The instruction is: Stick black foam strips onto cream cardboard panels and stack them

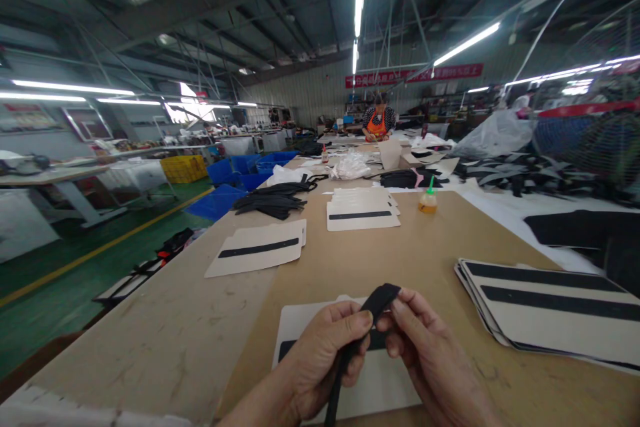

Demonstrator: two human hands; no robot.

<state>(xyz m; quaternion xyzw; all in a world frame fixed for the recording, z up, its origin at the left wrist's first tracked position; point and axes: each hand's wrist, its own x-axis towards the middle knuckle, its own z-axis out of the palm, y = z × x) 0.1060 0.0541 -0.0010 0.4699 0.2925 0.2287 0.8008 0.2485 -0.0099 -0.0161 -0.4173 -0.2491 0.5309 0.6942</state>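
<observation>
Noting the left hand (323,360) and right hand (430,347) pinched closed on a black fabric strap (381,300); a loosened pinch could drop it onto the card panel (300,330) beneath.

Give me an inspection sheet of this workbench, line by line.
surface: long table with scuffed brown board on top.
job's things: black strap held above a white card; stacked striped cards at right.
clutter: green-nozzled bottle, pile of black straps, white plastic bag.
hands: left hand and right hand both pinch the strap.
cables: nothing seen on the table.
surroundings: blue crates, yellow crate, person in orange apron beyond the table.
</observation>
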